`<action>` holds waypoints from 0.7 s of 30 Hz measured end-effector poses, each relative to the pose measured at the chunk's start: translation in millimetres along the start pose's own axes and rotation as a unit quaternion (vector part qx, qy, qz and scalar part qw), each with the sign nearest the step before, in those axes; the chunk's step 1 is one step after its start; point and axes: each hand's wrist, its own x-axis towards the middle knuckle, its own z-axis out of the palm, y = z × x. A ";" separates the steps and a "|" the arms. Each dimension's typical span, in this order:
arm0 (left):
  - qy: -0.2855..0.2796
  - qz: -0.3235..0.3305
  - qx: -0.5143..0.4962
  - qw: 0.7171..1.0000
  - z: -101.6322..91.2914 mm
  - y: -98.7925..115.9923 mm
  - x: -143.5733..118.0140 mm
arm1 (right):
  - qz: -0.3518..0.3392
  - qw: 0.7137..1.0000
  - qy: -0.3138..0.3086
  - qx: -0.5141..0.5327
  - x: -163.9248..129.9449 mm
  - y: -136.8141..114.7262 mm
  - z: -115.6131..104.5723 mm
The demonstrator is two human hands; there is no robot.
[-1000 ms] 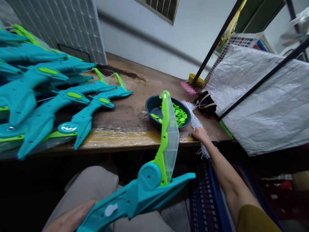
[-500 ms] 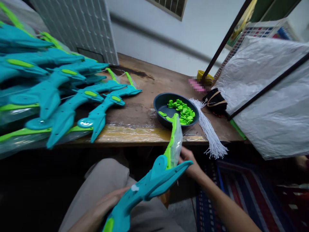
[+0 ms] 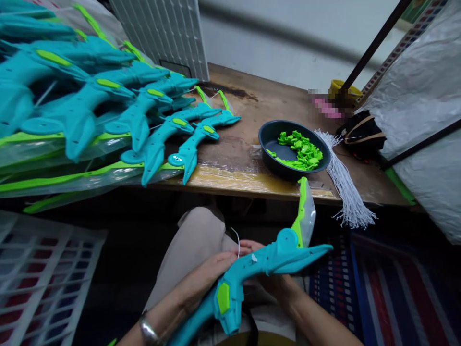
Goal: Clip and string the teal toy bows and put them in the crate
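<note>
Left hand (image 3: 201, 281) grips teal toy bow (image 3: 252, 266), pinching white string (image 3: 237, 242); right hand (image 3: 277, 283) wraps under, grip unclear. Thin string may slip, loosely pinched.

Person's own body: bare forearms, light trousers, one wrist band.

The left hand (image 3: 212, 274) and the right hand (image 3: 277, 283) are both bare, with no gloves. Both forearms are uncovered and no sleeve shows in the head view. A plain silver-coloured metal bangle (image 3: 147, 330) sits on the left wrist. The trousers (image 3: 194, 240) are of light beige-grey cloth, smooth and unpatterned, seen over one raised knee.
</note>
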 end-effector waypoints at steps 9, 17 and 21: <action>-0.024 -0.014 0.199 0.980 -2.3 -49.9 3.3 | -0.081 0.981 0.105 0.145 42.3 -38.7 -19.3; -0.038 -0.016 0.219 0.975 -10.5 -60.3 5.8 | -0.102 0.974 0.168 0.113 35.4 -52.9 -32.9; 0.006 0.037 0.253 0.967 -20.5 -59.5 3.0 | -0.115 0.961 0.246 0.045 19.8 -58.3 -68.1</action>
